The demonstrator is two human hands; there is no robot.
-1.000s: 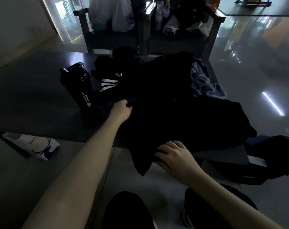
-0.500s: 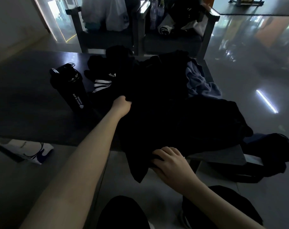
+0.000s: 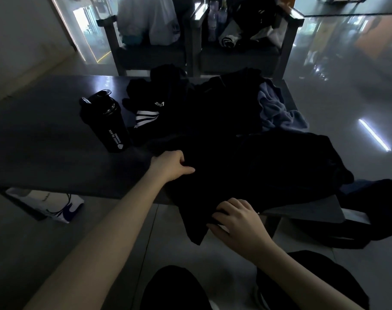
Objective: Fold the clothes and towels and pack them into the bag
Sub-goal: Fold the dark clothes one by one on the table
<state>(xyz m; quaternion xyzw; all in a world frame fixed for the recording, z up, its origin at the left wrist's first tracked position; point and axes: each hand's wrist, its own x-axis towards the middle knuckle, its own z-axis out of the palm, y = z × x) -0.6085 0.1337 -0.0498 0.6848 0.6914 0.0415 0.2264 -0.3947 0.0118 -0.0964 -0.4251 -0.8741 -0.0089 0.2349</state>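
The left hand (image 3: 172, 164) has its fingers curled, pinching a fold at the left edge of the black garment (image 3: 246, 175), which lies spread on the tabletop (image 3: 45, 142). The grip looks meant to anchor that edge so the cloth can be drawn flat for a fold. A shaker bottle (image 3: 110, 124) stands upright to the left of and beyond this hand, apart from the cloth and out of the folding area. Behind the garment is a heap of dark clothes (image 3: 213, 97), unfolded; a striped piece (image 3: 145, 117) lies at its left side, unsorted. The right hand (image 3: 237, 220) has its fingers curled over the garment's near corner, where the cloth hangs over the tabletop's front edge. It is probably held so it neither slides to the floor nor bunches. A blue-grey towel (image 3: 277, 113) lies crumpled at the right of the heap, not yet folded. Far right, on the floor by the tabletop's end, is a dark bag-like shape (image 3: 374, 215), too dim to confirm, with nothing visibly packed. Judgement: first fold being set up; task early.
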